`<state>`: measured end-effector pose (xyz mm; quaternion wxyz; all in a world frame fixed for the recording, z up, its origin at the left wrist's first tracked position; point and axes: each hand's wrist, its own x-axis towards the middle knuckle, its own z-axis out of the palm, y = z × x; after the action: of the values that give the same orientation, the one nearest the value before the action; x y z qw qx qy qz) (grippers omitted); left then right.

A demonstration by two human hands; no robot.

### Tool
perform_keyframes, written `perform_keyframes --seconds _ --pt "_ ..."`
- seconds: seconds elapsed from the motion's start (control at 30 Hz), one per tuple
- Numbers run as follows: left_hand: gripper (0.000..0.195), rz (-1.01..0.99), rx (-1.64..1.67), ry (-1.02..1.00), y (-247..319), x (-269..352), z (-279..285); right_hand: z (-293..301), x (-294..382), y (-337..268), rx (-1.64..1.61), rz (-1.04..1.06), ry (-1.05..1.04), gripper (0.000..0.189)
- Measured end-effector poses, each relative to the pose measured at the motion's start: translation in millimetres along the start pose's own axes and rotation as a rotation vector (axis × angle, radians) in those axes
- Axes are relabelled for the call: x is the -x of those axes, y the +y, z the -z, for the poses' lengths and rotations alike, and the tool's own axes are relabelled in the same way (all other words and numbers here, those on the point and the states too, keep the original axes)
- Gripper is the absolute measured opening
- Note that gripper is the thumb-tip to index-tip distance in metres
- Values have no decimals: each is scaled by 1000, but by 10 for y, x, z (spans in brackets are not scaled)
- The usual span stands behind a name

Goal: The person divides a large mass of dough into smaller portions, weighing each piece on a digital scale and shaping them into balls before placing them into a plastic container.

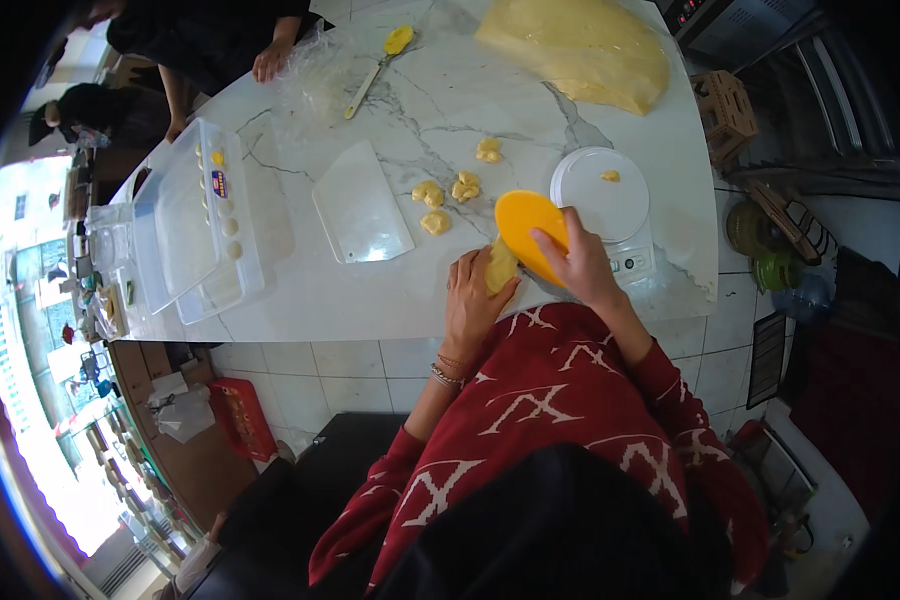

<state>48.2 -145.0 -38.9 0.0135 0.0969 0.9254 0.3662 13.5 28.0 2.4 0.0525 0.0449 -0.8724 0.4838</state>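
My right hand (581,255) grips a yellow-orange oval dough scraper (529,229), tilted over the table near its front edge. Under my left hand (472,296) is a lump of pale yellow dough (502,266), with the fingers curled over it. The scraper's lower edge is close beside this dough; whether they touch I cannot tell. Just beyond lie several small dough pieces (435,222). A white round-topped kitchen scale (600,202) stands to the right, with a small bit of dough (610,176) on its plate.
A large mass of dough under plastic film (577,52) covers the far right. Left of the dough pieces lies a translucent flat scraper (364,206). A clear plastic box (195,232) holds round dough balls. A spatula (379,71) and another person's hand (272,60) are at the far side.
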Motion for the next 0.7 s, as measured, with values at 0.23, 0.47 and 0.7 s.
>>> perform_keyframes --seconds 0.23,0.47,0.7 --pt "52 -24 18 28 25 -16 -3 -257 29 -39 177 191 -99 20" --pt "39 -38 77 30 -41 -39 -28 -518 -461 -236 458 303 -487 29" --pt "30 73 128 33 28 92 160 -325 148 66 288 566 -264 28"
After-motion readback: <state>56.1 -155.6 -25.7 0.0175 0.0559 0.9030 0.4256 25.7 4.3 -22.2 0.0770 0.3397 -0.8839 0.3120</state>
